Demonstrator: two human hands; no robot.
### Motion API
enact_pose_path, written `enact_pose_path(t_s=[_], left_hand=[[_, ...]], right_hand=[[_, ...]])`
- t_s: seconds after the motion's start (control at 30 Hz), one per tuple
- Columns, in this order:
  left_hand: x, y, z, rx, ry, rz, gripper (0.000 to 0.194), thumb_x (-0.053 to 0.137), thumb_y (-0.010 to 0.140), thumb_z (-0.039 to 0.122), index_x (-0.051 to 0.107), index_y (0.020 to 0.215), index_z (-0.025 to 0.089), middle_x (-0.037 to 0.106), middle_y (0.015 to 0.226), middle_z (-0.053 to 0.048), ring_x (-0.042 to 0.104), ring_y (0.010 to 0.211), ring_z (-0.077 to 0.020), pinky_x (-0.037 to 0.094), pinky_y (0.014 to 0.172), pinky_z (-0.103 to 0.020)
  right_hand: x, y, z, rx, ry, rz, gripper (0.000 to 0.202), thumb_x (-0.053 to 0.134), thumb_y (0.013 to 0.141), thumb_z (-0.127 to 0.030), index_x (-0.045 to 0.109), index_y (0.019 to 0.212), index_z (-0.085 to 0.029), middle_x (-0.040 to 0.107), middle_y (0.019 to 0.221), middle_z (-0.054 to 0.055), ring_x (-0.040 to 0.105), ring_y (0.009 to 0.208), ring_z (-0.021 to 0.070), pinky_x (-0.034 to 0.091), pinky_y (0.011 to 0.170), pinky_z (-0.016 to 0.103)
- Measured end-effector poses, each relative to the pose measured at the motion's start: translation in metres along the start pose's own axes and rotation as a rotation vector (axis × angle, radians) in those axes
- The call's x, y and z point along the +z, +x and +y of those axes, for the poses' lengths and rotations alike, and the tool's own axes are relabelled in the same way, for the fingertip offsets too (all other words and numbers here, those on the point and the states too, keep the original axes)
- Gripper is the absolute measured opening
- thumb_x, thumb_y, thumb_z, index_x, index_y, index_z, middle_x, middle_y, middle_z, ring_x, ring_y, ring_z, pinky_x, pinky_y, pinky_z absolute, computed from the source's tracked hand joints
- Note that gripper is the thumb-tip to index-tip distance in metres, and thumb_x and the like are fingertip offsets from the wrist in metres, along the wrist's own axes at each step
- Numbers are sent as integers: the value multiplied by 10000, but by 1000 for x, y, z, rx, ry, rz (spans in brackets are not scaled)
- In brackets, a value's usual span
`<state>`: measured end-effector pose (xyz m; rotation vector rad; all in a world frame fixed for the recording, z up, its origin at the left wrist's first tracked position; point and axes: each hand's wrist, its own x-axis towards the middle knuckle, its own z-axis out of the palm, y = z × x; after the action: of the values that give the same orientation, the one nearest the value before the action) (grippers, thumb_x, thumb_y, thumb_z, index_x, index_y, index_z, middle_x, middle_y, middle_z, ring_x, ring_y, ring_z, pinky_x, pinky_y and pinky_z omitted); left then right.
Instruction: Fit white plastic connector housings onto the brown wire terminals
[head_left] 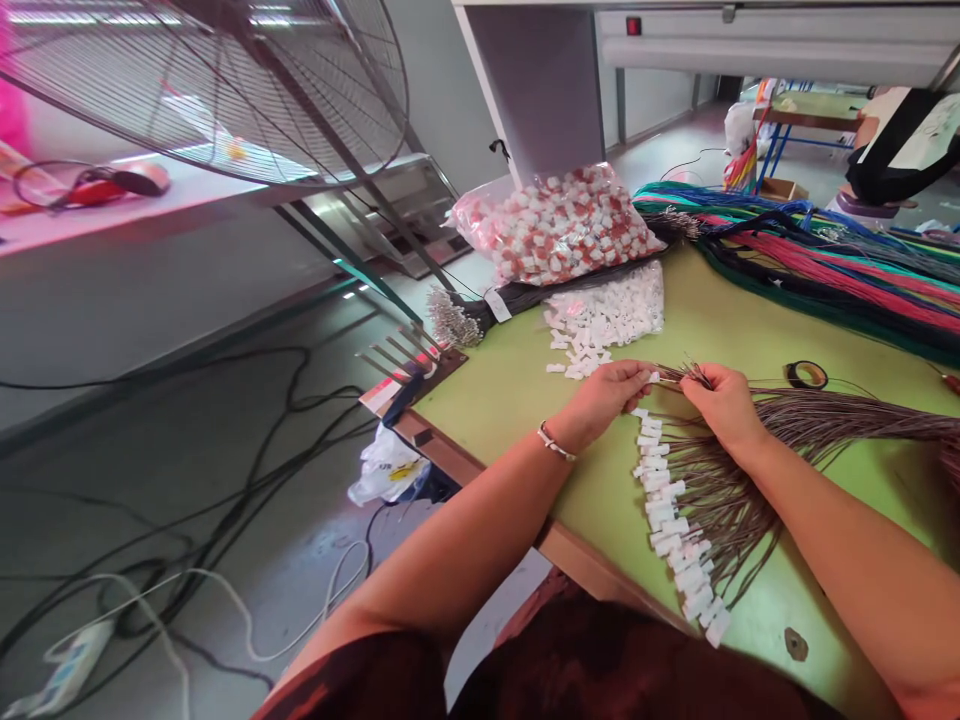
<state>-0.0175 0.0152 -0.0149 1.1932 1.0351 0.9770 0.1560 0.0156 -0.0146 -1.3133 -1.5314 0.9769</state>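
My left hand (616, 390) pinches a small white connector (654, 378) at the end of a brown wire. Close to its right, my right hand (721, 402) is closed around the ends of several thin brown wires (840, 410), whose bundle runs off to the right. Below both hands, a slanting row of white connectors (664, 515) fitted on brown wires lies on the green table (487, 415). Loose white connectors (585, 355) spill from a clear bag (626, 305) just beyond my left hand.
Behind lies a bag of red and white parts (570, 225) beside a black wire bundle (525, 295). Coloured wires (825, 265) cover the table's back right. A tape roll (806, 375) sits right of my hands. A large fan (225, 90) stands at upper left; cables (247, 480) cross the floor.
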Motion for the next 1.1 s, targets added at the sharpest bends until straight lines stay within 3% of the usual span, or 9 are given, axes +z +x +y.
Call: enact_pose_path(t_s=[0.23, 0.33, 0.47, 0.57, 0.83, 0.97, 1.1], left_hand=[[-2, -2, -1, 36, 56, -64, 273, 595, 778, 373, 683, 874, 132, 522, 628, 8, 372, 462, -38, 290, 437, -173], [-1, -2, -1, 76, 186, -62, 272, 540, 814, 342, 685, 909, 133, 523, 614, 9, 383, 469, -52, 305, 452, -183], [6, -3, -1, 243, 481, 15, 181, 530, 800, 202, 700, 849, 165, 624, 706, -17, 528, 642, -113, 431, 633, -232], [11, -2, -3, 284, 554, 25, 182, 509, 796, 145, 690, 790, 164, 660, 773, -26, 573, 746, -140, 452, 738, -258], [15, 1, -10, 254, 668, 33, 176, 487, 802, 142, 643, 721, 142, 623, 695, -1, 529, 664, -120, 434, 656, -235], [16, -2, -8, 221, 621, 46, 170, 500, 786, 143, 650, 706, 137, 630, 684, -7, 531, 650, -118, 432, 645, -237], [16, -3, -9, 148, 333, 51, 172, 563, 763, 196, 666, 885, 133, 659, 735, -23, 555, 631, -112, 445, 611, -231]], right_hand=[[0, 0, 3, 7, 3, -28, 234, 541, 677, -304, 408, 523, -187, 283, 502, -50, 251, 493, 74, 192, 451, 230], [0, -1, 3, 14, -28, -24, 216, 536, 665, -287, 408, 523, -187, 285, 493, -53, 249, 489, 74, 190, 450, 230], [2, -1, 0, 19, -64, -76, 177, 528, 642, -293, 446, 531, -183, 343, 480, -51, 286, 480, 78, 217, 453, 229], [3, -1, 0, 16, -93, -108, 170, 530, 635, -306, 461, 538, -184, 386, 472, -48, 308, 474, 82, 237, 459, 229], [5, -1, 8, -26, -205, -101, 139, 517, 655, -299, 507, 585, -179, 450, 487, -40, 350, 479, 95, 269, 478, 230], [4, -1, 6, -36, -214, -118, 139, 506, 644, -302, 496, 578, -180, 422, 481, -46, 341, 479, 93, 268, 478, 229], [3, -1, 1, -23, -148, -78, 172, 499, 622, -311, 429, 524, -188, 362, 470, -52, 312, 478, 85, 239, 459, 225]])
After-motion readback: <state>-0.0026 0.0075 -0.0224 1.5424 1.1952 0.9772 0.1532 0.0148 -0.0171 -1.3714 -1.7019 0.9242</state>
